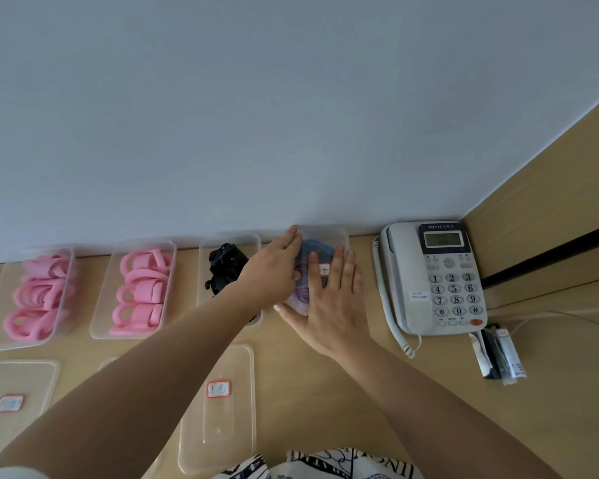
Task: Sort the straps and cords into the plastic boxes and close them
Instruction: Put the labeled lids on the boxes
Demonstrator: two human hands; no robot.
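Four clear plastic boxes stand in a row against the wall. The two at the left (25, 299) (135, 288) hold pink straps and have no lids on. The third box (229, 271) holds black straps and is partly hidden by my left forearm. The rightmost box (325, 236) holds blue and purple cords under a labelled lid. My left hand (274, 267) lies flat on that lid's left side, fingers straight. My right hand (329, 299) presses flat on the lid's near right part, fingers spread.
Loose lids lie on the wooden table near me: one with a red-bordered label (218, 409) in the middle, another (14, 399) at the left. A white desk phone (440, 278) sits right of the boxes, and dark packets (498, 354) lie beside its cord.
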